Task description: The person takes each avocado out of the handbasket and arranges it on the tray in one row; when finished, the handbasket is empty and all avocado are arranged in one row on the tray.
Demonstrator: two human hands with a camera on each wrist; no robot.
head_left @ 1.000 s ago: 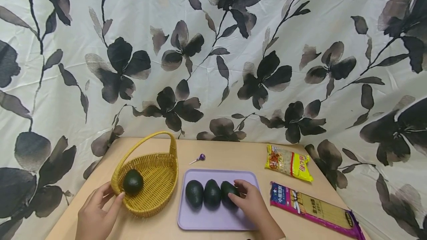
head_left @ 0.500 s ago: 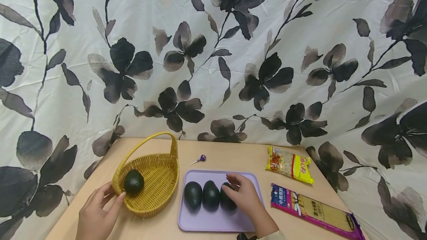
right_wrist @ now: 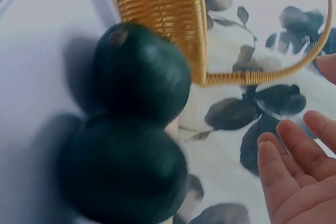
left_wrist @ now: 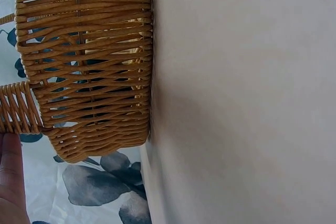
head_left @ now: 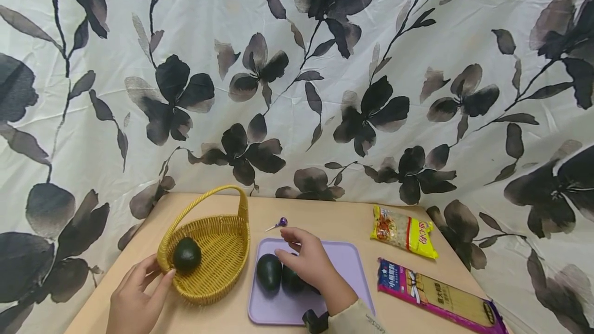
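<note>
Head view: my left hand [head_left: 137, 297] is gripping yellow wicker basket [head_left: 223, 254]; right hand [head_left: 310, 267], fingers apart, hovering over oval dark-green avocados [head_left: 268, 273] toward rectangular lilac tray [head_left: 345, 256]'s left edge; likely slippery, best cupped mid-body.

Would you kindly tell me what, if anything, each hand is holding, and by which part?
The left hand holds the wicker basket at the base of its handle; the right hand, above the tray, holds nothing.

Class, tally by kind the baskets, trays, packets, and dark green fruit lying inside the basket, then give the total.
Basket: 1
Tray: 1
Packets: 2
Dark green fruit in the basket: 1
Total: 5
</note>
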